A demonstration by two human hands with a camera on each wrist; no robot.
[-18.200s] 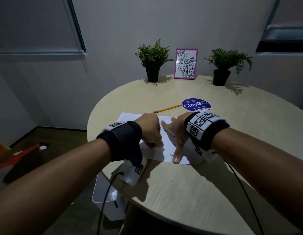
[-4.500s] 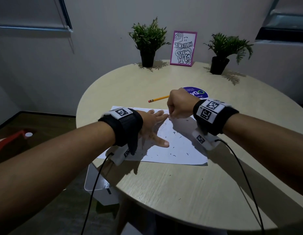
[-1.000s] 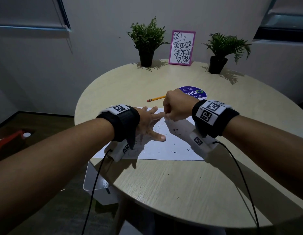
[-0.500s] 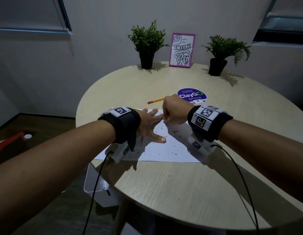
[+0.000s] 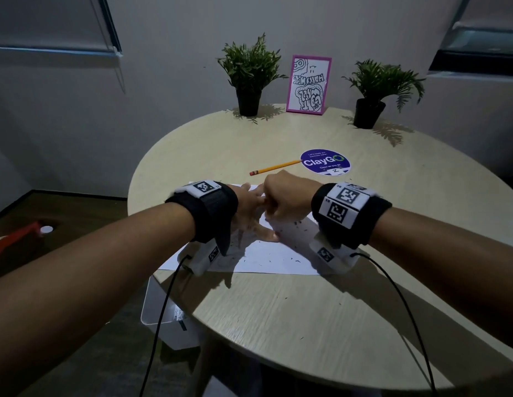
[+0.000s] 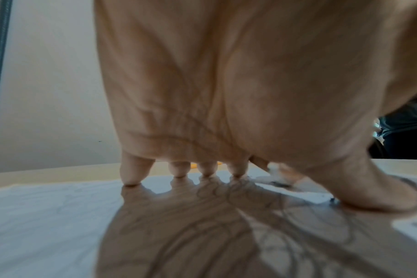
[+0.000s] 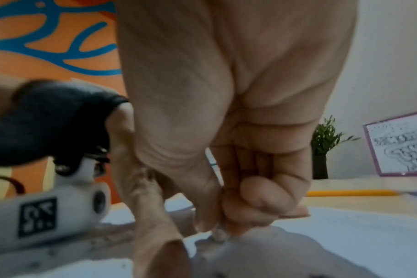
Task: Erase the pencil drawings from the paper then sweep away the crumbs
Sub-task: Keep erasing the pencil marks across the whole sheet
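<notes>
Head view: on the round pale wooden tabletop (image 5: 278,325), the white paper sheet (image 5: 266,256) lies near, crumb-speckled. Left wrist view: left hand (image 6: 238,94) spread flat on it. Right wrist view: right hand (image 7: 226,141) pinches a small whitish eraser (image 7: 219,235) against the sheet.

A round, pale wood table (image 5: 292,325) carries a white paper (image 5: 272,257) near its front-left edge, flecked with dark crumbs (image 5: 281,258). Beyond lie a yellow pencil (image 5: 273,167) and a purple sticker (image 5: 325,162), apparently touching. Two potted plants (image 5: 250,78) flank a pink-framed picture (image 5: 309,84) at the far edge.
</notes>
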